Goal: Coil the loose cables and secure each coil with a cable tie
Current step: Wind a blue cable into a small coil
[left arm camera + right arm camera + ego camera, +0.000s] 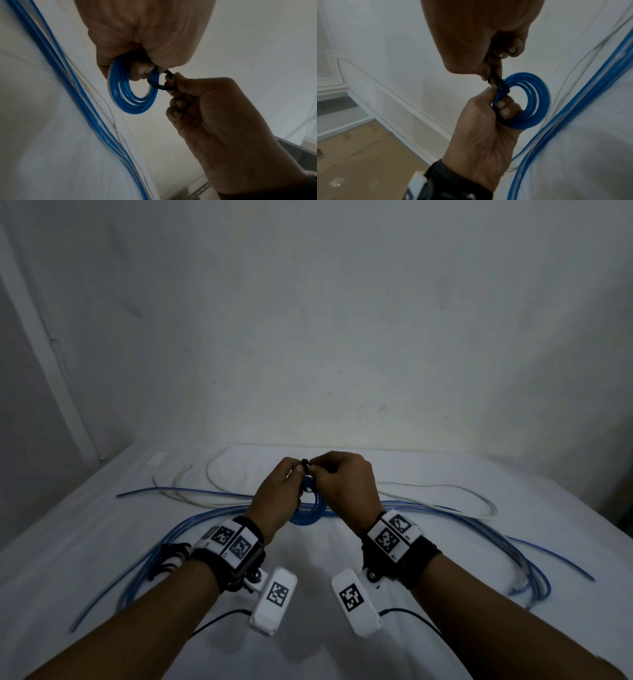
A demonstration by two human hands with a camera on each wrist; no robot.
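From the head view, the two forearms fill the near foreground, each with a wrist-strapped camera [273, 601] carrying black-and-white markers. Beyond them the left hand [277, 494] and right hand [346, 484] meet above a white table [445, 542], fingertips touching around a black cable tie [305, 463]. A blue coil [305, 510] hangs below and between the hands. Loose blue cables [164, 546] trail to either side of the wrists, and pale cables [212, 474] lie beyond the left hand (their ends cannot be traced).

In the left wrist view, the left hand [145, 35] is closest, its fingers curled round the top of the blue coil [132, 98], which hangs as a ring beneath it. The cable tie [157, 85] loops around the coil's strands on the side toward the right hand [214, 115], whose thumb and forefinger pinch the tie.

In the right wrist view, the right hand [479, 35] is closest, thumb and fingers pressed together on the tie's tail [496, 79]. Just below, the left hand [484, 128] grips the coil [537, 102], fingers wrapped through the ring, thumb tip against the tie. More blue cable [573, 115] runs along the table beyond the coil.
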